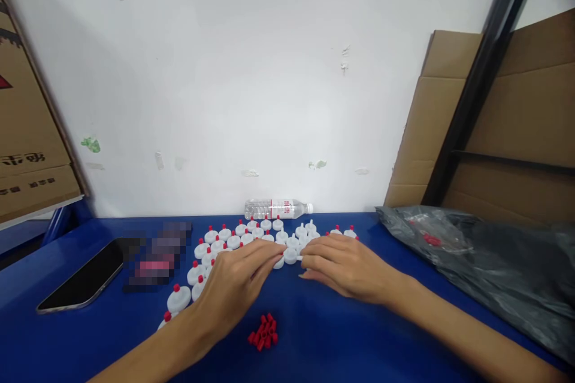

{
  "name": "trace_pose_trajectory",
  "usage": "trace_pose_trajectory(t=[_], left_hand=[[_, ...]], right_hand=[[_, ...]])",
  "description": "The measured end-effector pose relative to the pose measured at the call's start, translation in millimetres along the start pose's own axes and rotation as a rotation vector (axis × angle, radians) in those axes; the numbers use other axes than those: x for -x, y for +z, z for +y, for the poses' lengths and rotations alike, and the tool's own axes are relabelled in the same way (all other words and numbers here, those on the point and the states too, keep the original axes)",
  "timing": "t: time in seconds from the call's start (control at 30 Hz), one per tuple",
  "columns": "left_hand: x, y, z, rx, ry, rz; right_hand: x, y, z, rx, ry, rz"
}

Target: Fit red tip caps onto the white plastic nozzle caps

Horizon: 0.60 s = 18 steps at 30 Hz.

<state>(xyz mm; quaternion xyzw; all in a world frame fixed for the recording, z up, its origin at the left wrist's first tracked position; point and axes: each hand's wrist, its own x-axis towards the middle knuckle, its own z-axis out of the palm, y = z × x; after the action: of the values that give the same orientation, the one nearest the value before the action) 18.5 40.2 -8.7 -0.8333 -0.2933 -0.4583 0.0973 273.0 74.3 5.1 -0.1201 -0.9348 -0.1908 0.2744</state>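
White round caps with nozzles (178, 298) stand in rows on the blue table (314, 335); many carry red tips, while several in the middle have bare nozzles. My left hand (240, 275) is over the middle of the rows, thumb and fingers pinched, with a bit of red at the fingertips. Facing it from the right, my right hand (344, 266) has its fingers closed at the white nozzle of a cap lying on its side. A small pile of loose red tips (264, 333) lies nearer, below my left hand.
A clear bottle (278, 209) lies against the white wall. On the left are a black phone (85, 278), a pixelated item (157, 257) and a cardboard box (33, 125). Grey plastic sheeting (489, 269) with a clear bag of red pieces (433, 238) covers the right side.
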Motion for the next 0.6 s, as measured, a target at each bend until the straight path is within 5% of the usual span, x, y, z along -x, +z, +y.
trace_pose_trajectory(t=[0.37,0.6], left_hand=[[7,13.3,15,0.118,-0.031,-0.062],[7,9.6,20,0.112,-0.179,-0.123]], right_hand=[[-3,-1,-12,-0.068,-0.051,0.126],[1,3,-16,-0.204,0.027,0.255]])
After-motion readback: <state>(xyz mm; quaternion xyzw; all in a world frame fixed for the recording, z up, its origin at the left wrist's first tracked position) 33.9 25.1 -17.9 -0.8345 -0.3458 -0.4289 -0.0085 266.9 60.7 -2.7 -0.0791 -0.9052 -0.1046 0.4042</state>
